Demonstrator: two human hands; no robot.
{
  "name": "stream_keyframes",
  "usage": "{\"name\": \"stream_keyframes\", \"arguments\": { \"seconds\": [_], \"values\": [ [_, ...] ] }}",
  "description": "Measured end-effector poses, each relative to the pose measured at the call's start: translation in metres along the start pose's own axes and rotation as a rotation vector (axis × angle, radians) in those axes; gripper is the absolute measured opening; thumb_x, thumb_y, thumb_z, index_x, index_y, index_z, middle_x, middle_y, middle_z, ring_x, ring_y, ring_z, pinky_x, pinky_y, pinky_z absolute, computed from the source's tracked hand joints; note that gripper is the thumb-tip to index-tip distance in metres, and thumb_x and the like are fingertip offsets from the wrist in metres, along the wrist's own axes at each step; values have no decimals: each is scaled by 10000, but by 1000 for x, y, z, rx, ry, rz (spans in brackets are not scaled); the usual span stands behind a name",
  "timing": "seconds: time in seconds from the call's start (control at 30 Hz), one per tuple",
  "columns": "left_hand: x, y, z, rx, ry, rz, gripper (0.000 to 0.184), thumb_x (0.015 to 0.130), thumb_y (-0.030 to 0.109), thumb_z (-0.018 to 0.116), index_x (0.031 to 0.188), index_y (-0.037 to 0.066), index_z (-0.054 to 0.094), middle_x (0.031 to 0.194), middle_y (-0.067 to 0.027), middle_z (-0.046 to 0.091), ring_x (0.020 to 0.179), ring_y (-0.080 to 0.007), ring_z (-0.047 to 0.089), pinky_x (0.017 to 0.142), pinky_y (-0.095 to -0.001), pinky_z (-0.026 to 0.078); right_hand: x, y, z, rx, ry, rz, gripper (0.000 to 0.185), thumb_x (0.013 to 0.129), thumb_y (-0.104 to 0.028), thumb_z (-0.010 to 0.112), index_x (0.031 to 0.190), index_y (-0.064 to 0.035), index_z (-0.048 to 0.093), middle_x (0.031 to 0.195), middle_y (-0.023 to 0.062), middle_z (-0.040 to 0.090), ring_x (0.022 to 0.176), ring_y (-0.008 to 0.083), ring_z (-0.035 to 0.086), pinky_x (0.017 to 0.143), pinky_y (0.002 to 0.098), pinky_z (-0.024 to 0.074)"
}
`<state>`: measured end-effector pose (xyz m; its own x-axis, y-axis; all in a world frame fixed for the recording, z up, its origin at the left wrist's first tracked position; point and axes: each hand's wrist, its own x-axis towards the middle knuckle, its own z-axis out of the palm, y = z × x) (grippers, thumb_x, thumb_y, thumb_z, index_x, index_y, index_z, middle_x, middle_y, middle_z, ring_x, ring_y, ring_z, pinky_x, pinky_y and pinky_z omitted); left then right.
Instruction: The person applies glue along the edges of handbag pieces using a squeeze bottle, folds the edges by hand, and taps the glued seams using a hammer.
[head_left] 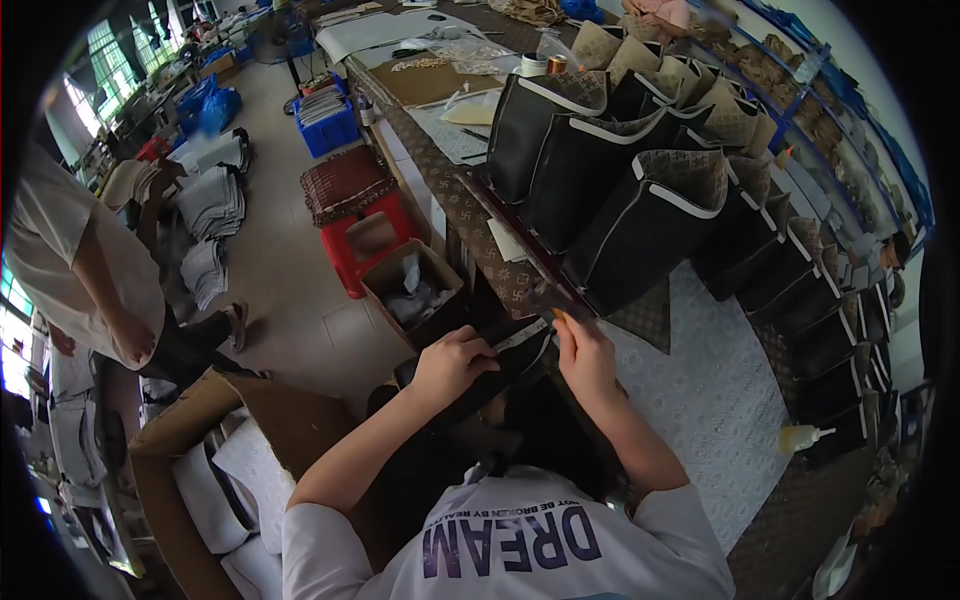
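- Black piece (524,354): located over the lap, between the two hands; a pale strip runs along its upper edge; lower part lost in shadow.
- Left hand (452,368): fingers curled, thumb and fingertips closed on the near side of the piece.
- Right hand (586,352): fingers folded around a slim tool (556,313) with an orange part, at the far end of the piece; tip blurred, tool type cannot be told.
- Slip risk: a loose left pinch would let the edge shift or fold; cause, the piece seems limp and has no firm bed visible beneath it.
- Tool risk: a stray stroke could mark the black face or reach the left fingers; cause, both hands work close together.
- Contact risk: the nearest standing bag (632,242) rises just beyond the right hand on the table (500,285); a wide swing could knock it into the bags (755,220) behind.
- Drop risk: a carton (385,275) gapes beyond the left hand; a released piece could fall beside it.
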<state>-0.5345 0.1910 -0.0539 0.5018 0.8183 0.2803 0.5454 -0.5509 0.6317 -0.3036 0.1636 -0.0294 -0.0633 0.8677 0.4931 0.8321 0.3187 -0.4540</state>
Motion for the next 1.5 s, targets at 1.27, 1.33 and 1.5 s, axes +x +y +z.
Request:
{"name": "stream_keyframes", "arguments": {
  "seconds": [1.27, 1.33, 1.5],
  "values": [
    [-57, -18, -38, 33, 130, 62, 168, 734, 164, 779, 885, 112, 725, 860, -65, 565, 834, -255, 602, 742, -359, 517, -9, -51, 14, 184, -340, -239, 427, 904, -133, 638, 1322, -126, 549, 922, 124, 660, 788, 364, 652, 631, 406, 529],
    [-63, -20, -47, 11, 100, 18, 183, 730, 172, 786, 897, 120, 731, 882, -67, 563, 848, -252, 598, 741, -354, 517, 0, -34, 11, 86, -318, -122, 342, 922, -161, 615, 1258, -116, 578, 894, 133, 666, 780, 359, 661, 630, 424, 542],
    [-81, -30, -37, -87, 160, -60, 201, 715, 171, 809, 894, 118, 735, 926, -64, 557, 846, -251, 587, 710, -355, 523, 4, -63, 17, 81, -183, -140, 380, 922, -138, 609, 1299, -133, 563, 919, 128, 658, 743, 368, 646, 611, 428, 529]
  ]
}}
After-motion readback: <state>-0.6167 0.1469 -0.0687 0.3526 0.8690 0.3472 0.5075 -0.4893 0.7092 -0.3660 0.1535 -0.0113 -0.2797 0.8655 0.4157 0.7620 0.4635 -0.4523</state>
